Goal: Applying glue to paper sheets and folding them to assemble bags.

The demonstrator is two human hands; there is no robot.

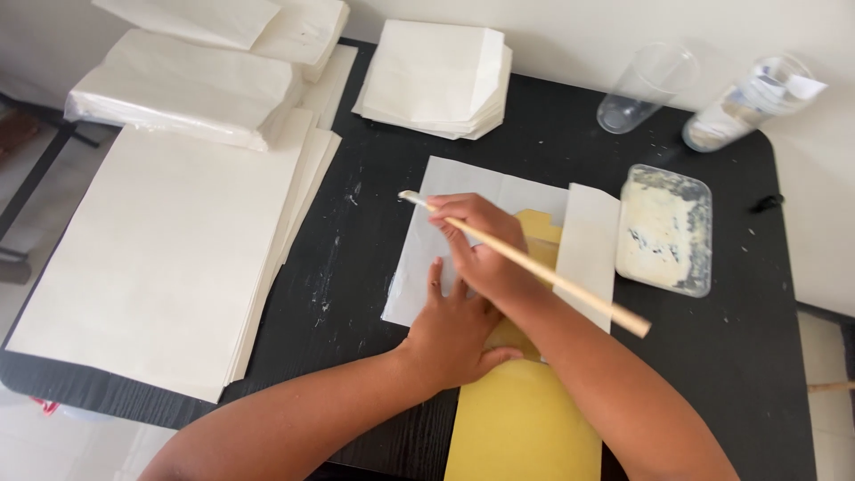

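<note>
A: Head view: a black table [748, 356] fills the picture, and the biggest thing on it is a tall pile of large white sheets [160, 258] on the left, with bundles of folded white paper [187, 89] stacked at its far end.

B: And in the middle?

A: A white sheet [445, 240] lies flat, its right flap [588, 249] folded over, with a yellow card [521, 428] on it running back toward the person. Behind it sits a smaller stack of folded white paper [436, 80].

B: What are the hands doing?

A: The left hand [450, 334] lies flat with fingers spread, pressing sheet and card where they meet. The right hand [476, 245] is closed around a thin wooden stick [570, 285], whose pale tip touches the sheet near its upper left edge.

B: So which step is this?

A: I judge it to be pasting along the sheet's edge. A shallow plastic tub of whitish paste [663, 227] stands just right of the flap, with two clear cups [641, 89] beyond it.

B: What does the next move call for?

A: Probably a steady draw of the tip along the edge while the flat hand holds the paper down, keeping paste off the card.
</note>
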